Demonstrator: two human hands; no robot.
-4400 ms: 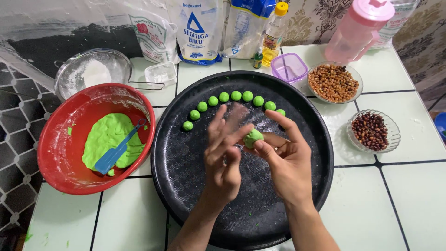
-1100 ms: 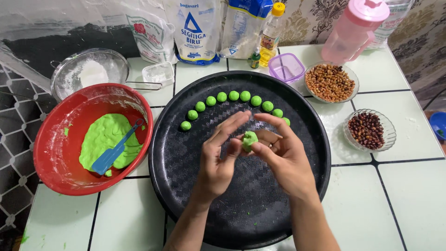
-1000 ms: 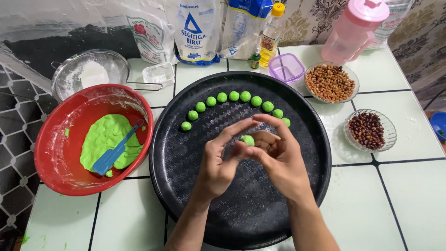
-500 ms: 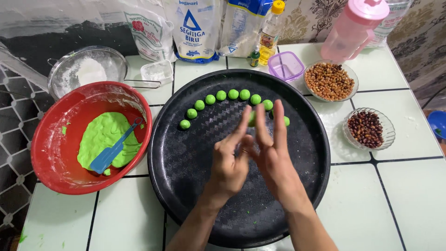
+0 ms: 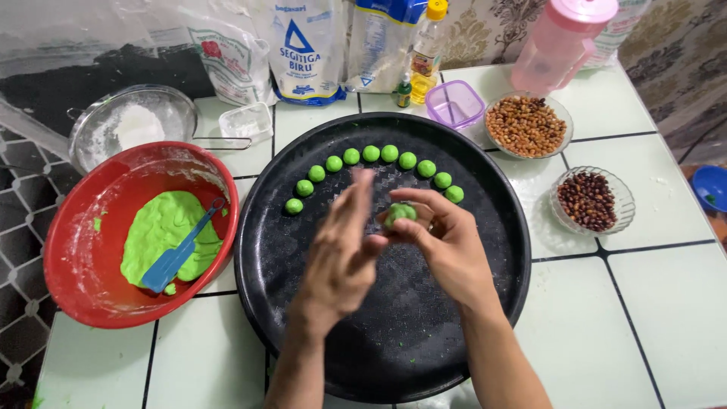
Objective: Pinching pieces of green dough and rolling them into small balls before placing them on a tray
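Head view: a round black metal tray (image 5: pixel 303 318) holds an arc of small green dough balls (image 5: pixel 370 154). A red plastic bowl (image 5: pixel 76 288) at left holds green dough (image 5: pixel 155 227). Above the tray, the right hand (image 5: pixel 447 246) pinches a green dough ball (image 5: pixel 400 213); the left hand (image 5: pixel 341 254) is open beside it.

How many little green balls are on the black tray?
9 green balls sit in a curved row along the far side of the black tray. One more dough ball is in the right hand, above the tray. The hands may hide others.
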